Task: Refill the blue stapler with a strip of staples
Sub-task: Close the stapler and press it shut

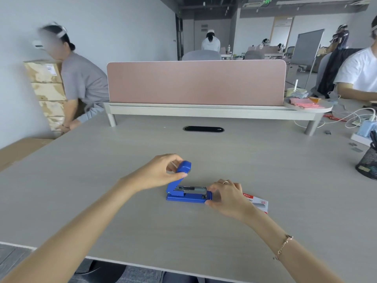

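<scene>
The blue stapler [184, 196] lies on the table in front of me with its lid swung up and its metal staple channel [191, 188] showing. My left hand [163, 172] pinches the raised lid [184, 167] near its tip. My right hand [226, 196] grips the front end of the stapler's base and channel. Whether a staple strip is between its fingers I cannot tell. A white and red staple box [258, 203] lies flat just right of that hand, partly hidden by it.
A pink divider panel [195, 82] on a raised shelf crosses the far side of the table [142, 221]. A black mesh pen cup [368, 162], a blue power strip and white cables sit at the right. People sit at the left and right.
</scene>
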Demonstrator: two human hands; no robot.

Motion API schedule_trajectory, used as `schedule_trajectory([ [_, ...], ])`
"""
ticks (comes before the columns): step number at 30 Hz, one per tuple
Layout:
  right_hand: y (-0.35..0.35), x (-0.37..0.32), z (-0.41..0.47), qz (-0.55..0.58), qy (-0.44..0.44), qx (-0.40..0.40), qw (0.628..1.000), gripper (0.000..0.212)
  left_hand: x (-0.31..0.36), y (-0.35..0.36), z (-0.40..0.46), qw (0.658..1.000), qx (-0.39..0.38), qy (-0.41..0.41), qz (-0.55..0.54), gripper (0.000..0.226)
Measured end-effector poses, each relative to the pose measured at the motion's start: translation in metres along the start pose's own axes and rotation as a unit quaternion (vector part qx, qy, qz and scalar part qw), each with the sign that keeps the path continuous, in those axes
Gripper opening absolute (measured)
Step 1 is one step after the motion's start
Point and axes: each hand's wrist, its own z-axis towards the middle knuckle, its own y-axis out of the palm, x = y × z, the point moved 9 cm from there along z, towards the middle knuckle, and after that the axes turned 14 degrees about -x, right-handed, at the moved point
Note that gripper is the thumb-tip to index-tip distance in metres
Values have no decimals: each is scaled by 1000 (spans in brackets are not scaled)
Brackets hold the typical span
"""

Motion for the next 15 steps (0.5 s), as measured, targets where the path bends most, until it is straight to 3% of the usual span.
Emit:
schedule_trajectory([
  [5, 0, 0, -2, 3, -3, -3, 1000, 24, 3, 18, 11, 999, 2, -8, 35, 20],
  [11, 1, 0, -2, 3, -9, -5, 1000, 17, 4, 48, 22, 995, -47, 7, 93, 18],
  [15, 0, 1, -1, 9, -10, -6, 1000, 17, -1, 48, 21, 997, -47, 4, 64, 21],
])
